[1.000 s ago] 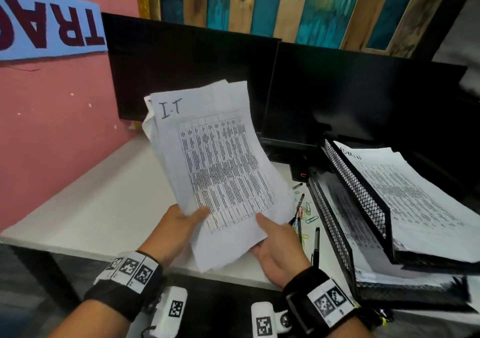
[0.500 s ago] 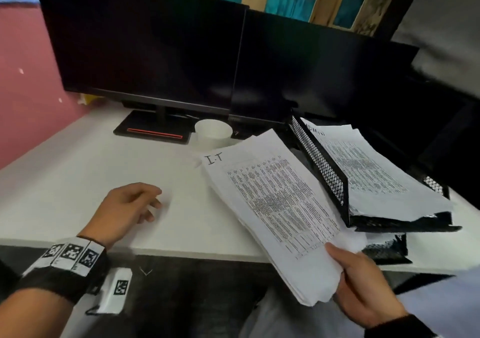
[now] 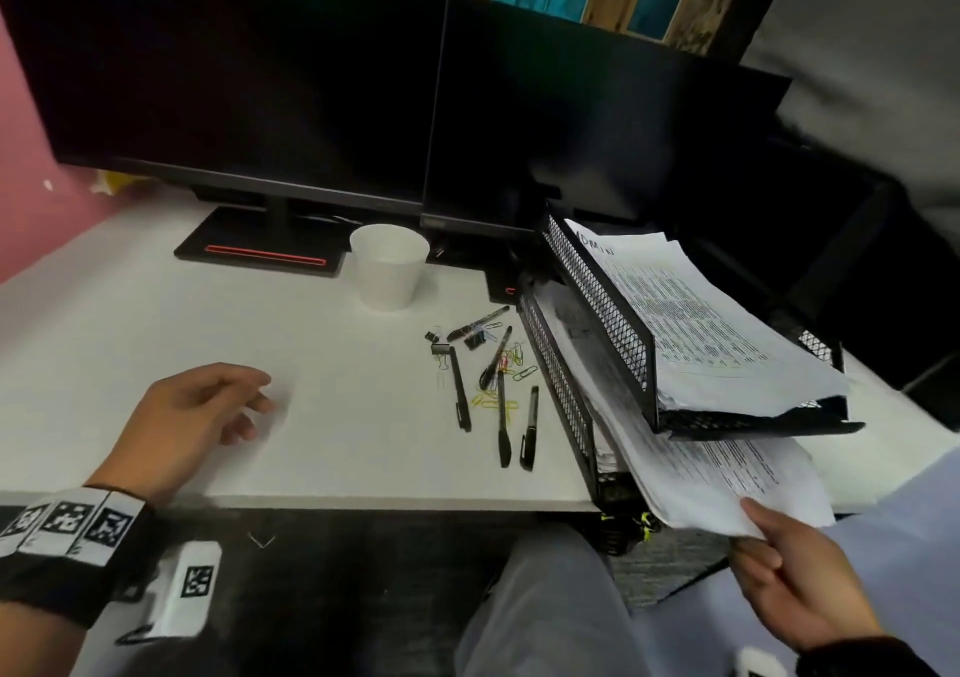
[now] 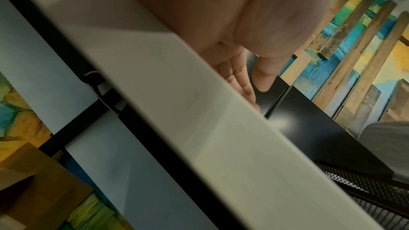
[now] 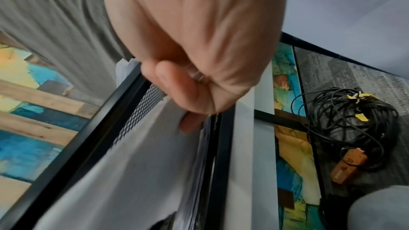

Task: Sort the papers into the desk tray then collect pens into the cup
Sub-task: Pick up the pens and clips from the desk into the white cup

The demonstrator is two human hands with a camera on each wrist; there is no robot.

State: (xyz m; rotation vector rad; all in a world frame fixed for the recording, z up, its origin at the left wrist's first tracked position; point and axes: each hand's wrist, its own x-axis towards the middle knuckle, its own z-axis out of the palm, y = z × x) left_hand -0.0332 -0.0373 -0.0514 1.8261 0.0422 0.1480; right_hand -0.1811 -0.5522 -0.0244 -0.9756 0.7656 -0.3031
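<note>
The head view looks forward and down from above the surface (image 3: 156,312), taking in both monitors and the tray (image 3: 566,390). The left wrist view looks up from below the surface's edge (image 4: 199,128), close, toward the monitors. The right wrist view sits close under the tray (image 5: 141,109); all three views share the tray's mesh.

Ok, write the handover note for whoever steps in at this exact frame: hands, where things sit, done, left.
Right hand pinches the near corner of the paper stack, which is partly slid into the lower tier of the black mesh desk tray and overhangs the desk edge.
Left hand is relaxed over the desk, holding nothing.
Upper tier already holds papers.
Left to do: push the stack fully in, then move the black pens, lying among paper clips, into the white cup, which looks empty.
</note>
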